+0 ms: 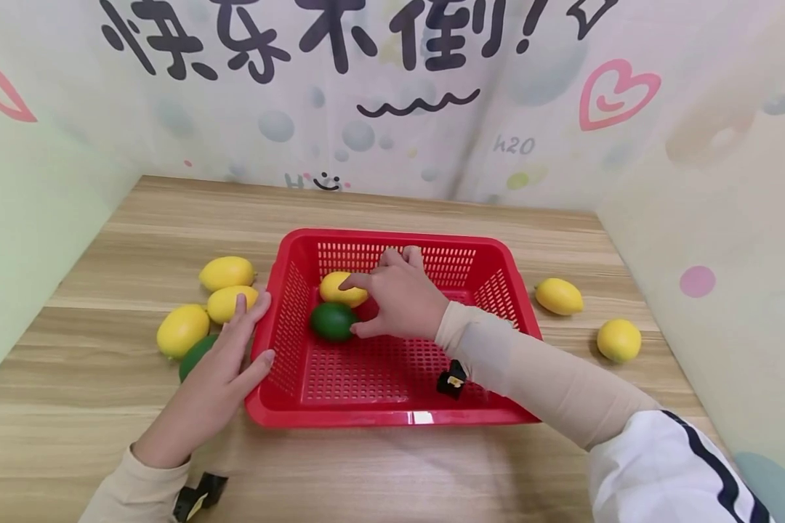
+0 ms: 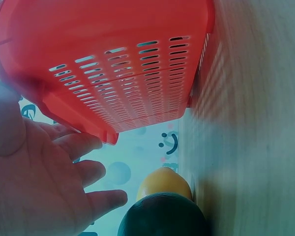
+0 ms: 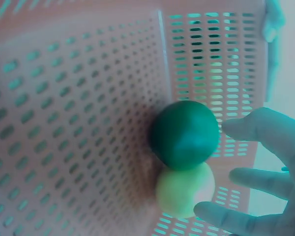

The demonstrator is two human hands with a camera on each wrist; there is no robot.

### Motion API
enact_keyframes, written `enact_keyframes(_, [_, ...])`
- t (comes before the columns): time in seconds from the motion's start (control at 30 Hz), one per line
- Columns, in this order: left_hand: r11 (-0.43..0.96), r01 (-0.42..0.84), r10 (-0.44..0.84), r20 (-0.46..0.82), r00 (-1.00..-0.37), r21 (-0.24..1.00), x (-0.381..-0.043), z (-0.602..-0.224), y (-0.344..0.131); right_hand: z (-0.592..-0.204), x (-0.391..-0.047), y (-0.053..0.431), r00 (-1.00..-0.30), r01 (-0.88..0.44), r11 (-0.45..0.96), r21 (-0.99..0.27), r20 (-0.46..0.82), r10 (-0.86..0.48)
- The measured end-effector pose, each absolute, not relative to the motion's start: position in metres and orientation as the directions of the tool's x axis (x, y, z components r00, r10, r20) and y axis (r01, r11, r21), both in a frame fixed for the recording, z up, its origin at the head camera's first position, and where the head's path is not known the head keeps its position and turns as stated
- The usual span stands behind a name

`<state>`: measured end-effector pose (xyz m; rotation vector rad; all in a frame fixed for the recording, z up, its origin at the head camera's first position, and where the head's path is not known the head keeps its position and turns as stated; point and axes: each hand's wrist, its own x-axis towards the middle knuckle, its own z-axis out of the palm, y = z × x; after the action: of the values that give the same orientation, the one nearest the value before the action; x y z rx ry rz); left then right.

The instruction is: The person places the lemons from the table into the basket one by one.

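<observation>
A red plastic basket [image 1: 392, 418] with slotted walls stands on the wooden table. Inside, by its left wall, a yellow lemon [image 1: 335, 288] and a dark green oval fruit [image 1: 333, 322] lie against each other. My right hand [image 1: 402, 298] reaches in over them, fingers spread. In the right wrist view its thumb is beside the green fruit [image 3: 186, 133] and one fingertip is at the lemon [image 3: 184, 191]; whether they touch, I cannot tell. My left hand [image 1: 225, 370] rests at the basket's left rim with fingers extended.
Left of the basket lie several lemons [image 1: 227, 274] and another dark green fruit [image 1: 197, 357], partly hidden by my left hand. Two more lemons [image 1: 559, 296] are on the right. A printed backdrop [image 1: 392, 145] rises behind the table.
</observation>
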<state>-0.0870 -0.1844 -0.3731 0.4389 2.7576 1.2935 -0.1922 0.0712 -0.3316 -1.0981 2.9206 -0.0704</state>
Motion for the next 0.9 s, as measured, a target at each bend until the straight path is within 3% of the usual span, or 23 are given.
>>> enact_keyframes(0.6, [0.624, 0.204, 0.281, 0.028, -0.959, 0.755, -0.086, -0.373, -0.185, -0.309, -0.193, 0.099, -0.765, -0.632, 0.754, -0.179, -0.014, -0.644])
enact_keyframes(0.9, [0.623, 0.201, 0.286, 0.020, -0.958, 0.756, -0.086, -0.371, -0.186, -0.296, -0.193, 0.121, -0.803, -0.587, 0.792, -0.167, -0.004, -0.596])
